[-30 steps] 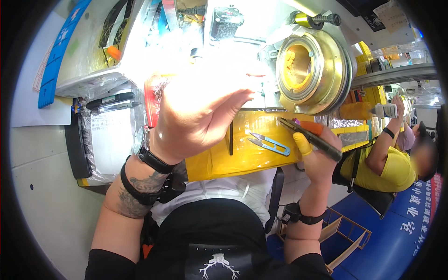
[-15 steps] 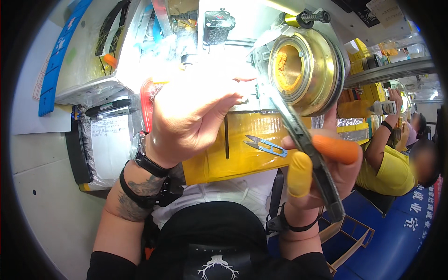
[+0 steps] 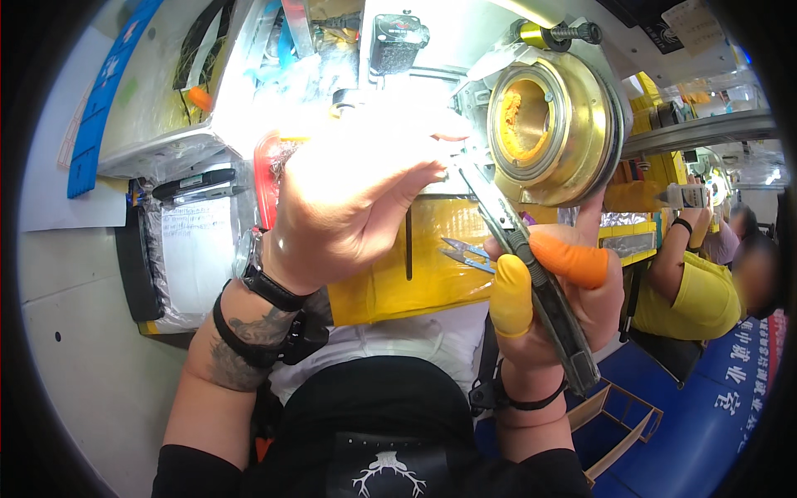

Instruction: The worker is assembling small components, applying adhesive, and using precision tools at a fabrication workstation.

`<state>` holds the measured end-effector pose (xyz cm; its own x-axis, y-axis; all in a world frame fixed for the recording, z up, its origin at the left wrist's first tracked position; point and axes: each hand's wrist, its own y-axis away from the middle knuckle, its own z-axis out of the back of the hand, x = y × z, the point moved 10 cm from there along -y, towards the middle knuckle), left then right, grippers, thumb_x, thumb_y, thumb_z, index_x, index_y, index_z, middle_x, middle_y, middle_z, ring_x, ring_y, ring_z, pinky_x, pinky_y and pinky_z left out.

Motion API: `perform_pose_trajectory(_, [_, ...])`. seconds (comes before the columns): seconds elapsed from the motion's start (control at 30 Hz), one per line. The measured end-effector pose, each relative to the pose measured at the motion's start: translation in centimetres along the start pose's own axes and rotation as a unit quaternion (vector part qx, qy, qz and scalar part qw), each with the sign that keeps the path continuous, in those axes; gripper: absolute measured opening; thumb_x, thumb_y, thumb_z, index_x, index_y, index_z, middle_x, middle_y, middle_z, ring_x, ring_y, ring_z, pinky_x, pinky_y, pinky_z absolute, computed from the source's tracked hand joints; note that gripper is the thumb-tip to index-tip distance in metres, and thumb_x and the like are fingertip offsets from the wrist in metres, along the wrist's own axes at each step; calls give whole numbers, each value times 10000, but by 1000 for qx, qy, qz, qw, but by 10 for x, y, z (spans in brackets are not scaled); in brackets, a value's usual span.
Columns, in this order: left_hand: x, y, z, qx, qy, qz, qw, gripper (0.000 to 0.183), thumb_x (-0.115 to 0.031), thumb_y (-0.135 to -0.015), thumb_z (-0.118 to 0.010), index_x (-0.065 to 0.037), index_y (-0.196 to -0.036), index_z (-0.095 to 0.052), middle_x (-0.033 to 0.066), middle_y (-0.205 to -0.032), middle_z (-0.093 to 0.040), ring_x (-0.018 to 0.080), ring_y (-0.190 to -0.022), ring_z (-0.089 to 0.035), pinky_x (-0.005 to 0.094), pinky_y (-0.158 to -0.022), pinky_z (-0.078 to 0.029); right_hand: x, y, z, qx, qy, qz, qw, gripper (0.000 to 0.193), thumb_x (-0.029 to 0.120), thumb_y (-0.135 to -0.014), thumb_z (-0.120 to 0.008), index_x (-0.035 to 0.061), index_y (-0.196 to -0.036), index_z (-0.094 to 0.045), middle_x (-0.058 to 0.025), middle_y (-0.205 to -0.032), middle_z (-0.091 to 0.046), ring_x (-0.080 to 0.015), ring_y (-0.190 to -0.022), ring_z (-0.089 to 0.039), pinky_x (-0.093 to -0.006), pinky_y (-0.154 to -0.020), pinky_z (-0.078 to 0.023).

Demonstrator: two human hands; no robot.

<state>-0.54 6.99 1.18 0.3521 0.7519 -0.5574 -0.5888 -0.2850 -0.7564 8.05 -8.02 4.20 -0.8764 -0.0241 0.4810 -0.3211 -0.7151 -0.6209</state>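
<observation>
My right hand (image 3: 573, 290), with an orange cover and a yellow cover on its fingers, grips a dark utility knife (image 3: 540, 286). The knife slants up and left, its metal end close to my left fingertips. My left hand (image 3: 349, 199) is closed in a pinch there; glare washes it out, and what it pinches is hidden. Just beyond the knife stands a round brass machine wheel (image 3: 573, 124) with an orange-lined hole. Blue-handled thread snips (image 3: 469, 256) lie on the yellow-covered bench edge (image 3: 374, 290), partly behind my right fingers.
A red-rimmed container (image 3: 266, 178) sits left of my left hand. Farther left are a marker pen (image 3: 195, 183), a written sheet (image 3: 199, 236) and a blue ruler-like strip (image 3: 108, 108). A small black box (image 3: 397, 43) stands at the back. A person in yellow (image 3: 693, 286) works at right.
My right hand and the knife have moved left, and my fingers now cover the snips' handles. My left hand keeps its pinch. The whole view has shifted slightly.
</observation>
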Motion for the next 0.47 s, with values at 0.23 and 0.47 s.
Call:
perform_pose_trajectory(0.23, [-2, -6, -2, 9, -30, 3, 1000, 183, 76, -851, -746, 12, -1021, -721, 146, -1001, -782, 293, -940, -773, 352, -827, -597, -8, -1, 0, -36, -12, -54, 998, 236, 216, -860, -835, 69, -925, -662, -62, -745, -702, -259, -772, -754, -632, -1267, -211])
perform_pose_trajectory(0.47, [-3, -5, -3, 32, -61, -12, 998, 258, 15, -859, -789, 1, -1107, -721, 144, -1084, -786, 298, -979, -761, 364, -855, -603, -42, 33, 31, -74, -243, -215, 943, 610, 596, -990, -612, 112, -1359, -649, -303, -1182, -710, -367, -1005, -748, -651, -1262, -173])
